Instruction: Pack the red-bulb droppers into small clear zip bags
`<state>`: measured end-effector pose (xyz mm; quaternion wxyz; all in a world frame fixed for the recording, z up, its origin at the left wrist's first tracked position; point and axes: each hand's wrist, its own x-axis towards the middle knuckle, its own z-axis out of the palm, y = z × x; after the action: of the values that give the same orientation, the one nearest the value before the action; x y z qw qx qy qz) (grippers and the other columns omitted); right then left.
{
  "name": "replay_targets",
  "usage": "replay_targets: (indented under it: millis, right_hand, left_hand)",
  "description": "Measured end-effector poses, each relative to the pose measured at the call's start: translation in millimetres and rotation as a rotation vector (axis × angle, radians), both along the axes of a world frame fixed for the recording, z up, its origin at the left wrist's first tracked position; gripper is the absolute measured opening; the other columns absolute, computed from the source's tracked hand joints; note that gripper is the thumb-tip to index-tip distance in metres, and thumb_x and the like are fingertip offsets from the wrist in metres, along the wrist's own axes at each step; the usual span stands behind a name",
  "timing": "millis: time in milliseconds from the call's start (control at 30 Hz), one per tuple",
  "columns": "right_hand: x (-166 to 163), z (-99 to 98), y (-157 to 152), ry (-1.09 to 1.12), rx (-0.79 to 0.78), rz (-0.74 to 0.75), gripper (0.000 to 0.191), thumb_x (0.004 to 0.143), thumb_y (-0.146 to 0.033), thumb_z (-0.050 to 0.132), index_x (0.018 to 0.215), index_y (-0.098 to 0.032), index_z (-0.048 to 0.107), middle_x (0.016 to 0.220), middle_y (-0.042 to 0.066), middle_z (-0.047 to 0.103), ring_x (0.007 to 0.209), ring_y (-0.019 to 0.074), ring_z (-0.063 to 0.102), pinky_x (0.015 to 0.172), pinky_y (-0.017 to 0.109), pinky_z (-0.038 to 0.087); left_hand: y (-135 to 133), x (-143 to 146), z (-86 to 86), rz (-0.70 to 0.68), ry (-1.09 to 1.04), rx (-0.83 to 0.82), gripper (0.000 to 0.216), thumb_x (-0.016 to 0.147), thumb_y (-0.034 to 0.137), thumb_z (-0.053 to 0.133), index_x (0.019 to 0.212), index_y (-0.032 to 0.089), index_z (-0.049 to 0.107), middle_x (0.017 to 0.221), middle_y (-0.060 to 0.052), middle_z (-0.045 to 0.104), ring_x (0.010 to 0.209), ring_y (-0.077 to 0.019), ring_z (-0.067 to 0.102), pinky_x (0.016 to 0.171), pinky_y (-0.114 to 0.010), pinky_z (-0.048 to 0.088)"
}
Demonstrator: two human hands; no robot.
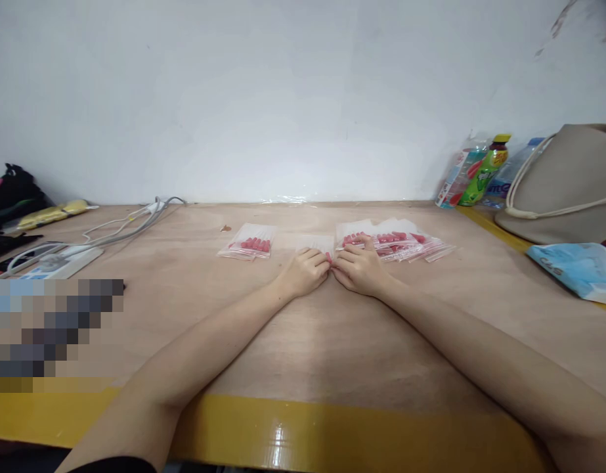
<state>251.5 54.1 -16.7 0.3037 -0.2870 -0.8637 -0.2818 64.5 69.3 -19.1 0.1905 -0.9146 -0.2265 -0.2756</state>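
My left hand (308, 272) and my right hand (360, 268) meet at the middle of the table, fingers pinched along the near edge of a small clear zip bag (316, 243). A few red pieces show inside that bag; the fingers cover the rest of it. Left of my hands lies a small stack of similar zip bags (253, 240) holding red capsule-like pieces. Just beyond and beside my right hand, a larger spread of overlapping bags (401, 244) holds more of the red pieces.
A white power strip (71, 261) with grey cables sits at the left, near a yellow packet (54, 215). Several bottles (487, 171) lean on the wall at the right. Beside them are a beige bag (568, 177) and a blue-white packet (573, 269). Yellow tape (293, 427) runs along the table's front edge.
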Motion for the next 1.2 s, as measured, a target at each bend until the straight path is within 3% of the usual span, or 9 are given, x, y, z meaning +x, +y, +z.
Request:
replay_targets:
  millis: [467, 767, 1000, 1133, 1200]
  right_hand:
    - [3, 2.2, -5, 0.041, -0.016, -0.023, 0.023, 0.087, -0.021, 0.044, 0.071, -0.02, 0.06, 0.067, 0.0, 0.063, 0.072, 0.0147, 0.051, 0.088, 0.039, 0.022]
    - [8, 1.8, -3, 0.077, 0.013, -0.017, 0.021, 0.087, -0.021, 0.047, 0.071, -0.019, 0.06, 0.07, 0.0, 0.066, 0.072, 0.0143, 0.054, 0.088, 0.039, 0.023]
    - [8, 1.6, -3, 0.089, -0.019, -0.019, 0.02, 0.086, -0.021, 0.047, 0.072, -0.019, 0.06, 0.069, 0.0, 0.065, 0.072, 0.0147, 0.054, 0.089, 0.041, 0.023]
    - [9, -2.5, -1, 0.154, -0.07, 0.047, 0.016, 0.086, -0.021, 0.048, 0.075, -0.02, 0.059, 0.076, 0.002, 0.066, 0.074, 0.0161, 0.055, 0.085, 0.039, 0.03]
    - [6, -4.7, -2, 0.22, -0.174, 0.129, 0.013, 0.086, -0.019, 0.045, 0.081, -0.02, 0.057, 0.083, 0.005, 0.065, 0.077, 0.0167, 0.056, 0.077, 0.034, 0.036]
  left_hand:
    - [-8, -14, 11.8, 0.027, 0.039, 0.093, 0.025, 0.091, 0.018, 0.038, 0.076, 0.015, 0.058, 0.078, -0.007, 0.063, 0.075, -0.0187, 0.057, 0.071, -0.034, 0.045]
    - [-8, -61, 14.9, 0.09, 0.089, 0.09, 0.022, 0.091, 0.02, 0.038, 0.081, 0.016, 0.058, 0.084, -0.009, 0.063, 0.082, -0.0197, 0.057, 0.074, -0.035, 0.045]
    - [-5, -69, 8.6, 0.112, 0.075, 0.089, 0.029, 0.092, 0.014, 0.037, 0.071, 0.014, 0.056, 0.068, -0.007, 0.058, 0.069, -0.0183, 0.055, 0.065, -0.032, 0.042]
    - [-3, -68, 8.2, 0.07, 0.096, 0.055, 0.031, 0.093, 0.017, 0.037, 0.072, 0.015, 0.059, 0.07, -0.005, 0.06, 0.07, -0.0164, 0.056, 0.067, -0.029, 0.044]
    - [-4, -68, 9.4, 0.051, 0.107, 0.035, 0.03, 0.094, 0.021, 0.039, 0.074, 0.016, 0.06, 0.072, -0.004, 0.061, 0.071, -0.0152, 0.057, 0.068, -0.027, 0.044]
